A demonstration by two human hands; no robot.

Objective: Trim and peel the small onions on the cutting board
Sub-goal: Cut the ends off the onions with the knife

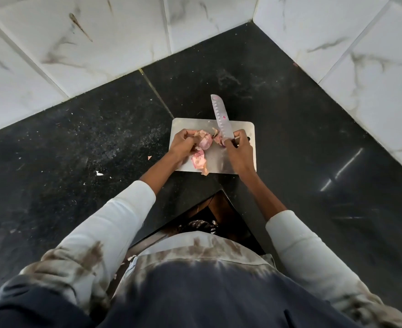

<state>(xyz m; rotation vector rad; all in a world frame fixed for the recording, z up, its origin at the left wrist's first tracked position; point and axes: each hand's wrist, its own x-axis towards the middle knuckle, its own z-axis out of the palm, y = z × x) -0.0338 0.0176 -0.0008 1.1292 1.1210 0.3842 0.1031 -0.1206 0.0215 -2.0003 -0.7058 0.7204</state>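
Note:
A small steel cutting board (240,129) lies on the black counter in the corner. My left hand (183,144) grips a small pink onion (206,143) over the board's left part, with papery skin at its top. My right hand (239,152) holds a knife (221,117) by the handle, its dimpled blade pointing away and up, the heel close to the onion. Between the hands, under the blade, sits another pink onion piece (219,139). Loose pink peel (198,160) lies on the board near its front edge.
White marble-patterned wall tiles (100,43) close the corner behind and to the right. The black counter (89,138) spreads left and right, with small peel scraps (99,173) on the left. The counter's inner corner edge (222,190) is just below the board.

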